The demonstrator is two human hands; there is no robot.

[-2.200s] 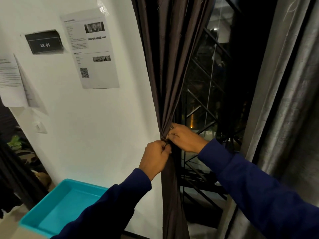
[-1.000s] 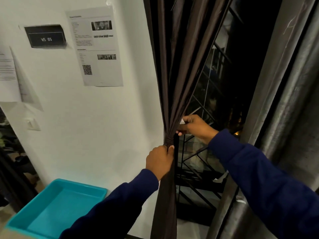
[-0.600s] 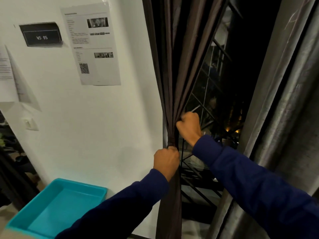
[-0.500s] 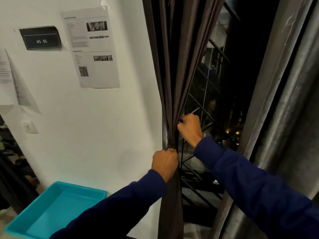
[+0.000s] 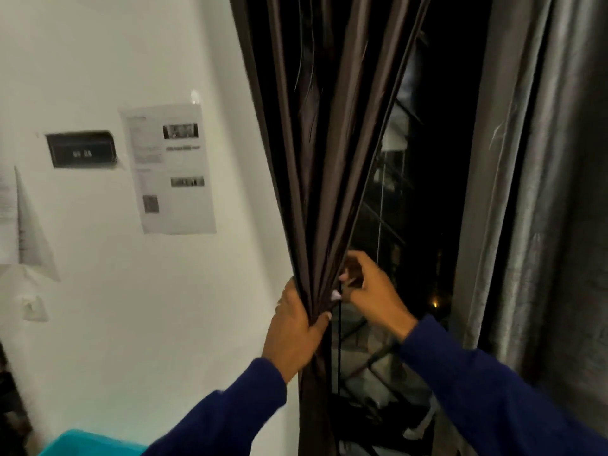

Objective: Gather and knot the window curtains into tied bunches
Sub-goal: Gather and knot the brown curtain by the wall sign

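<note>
A dark brown curtain (image 5: 325, 133) hangs in long folds beside the white wall, pinched into a narrow bunch at mid height. My left hand (image 5: 296, 327) wraps around that bunch from the left and squeezes it tight. My right hand (image 5: 371, 294) is just right of the bunch, fingers curled, its fingertips touching the curtain's right edge. A second curtain (image 5: 539, 192), grey and shiny, hangs at the far right, untouched.
Between the curtains is a dark window (image 5: 418, 245) with a metal grille behind the glass. Printed sheets (image 5: 171, 169) and a black sign (image 5: 80, 149) are on the wall. A turquoise tray (image 5: 88, 444) shows at the bottom left.
The view has tilted upward. My left hand keeps its grip on the bunch. My right hand has loosened from a fist and now touches the curtain's edge with its fingertips.
</note>
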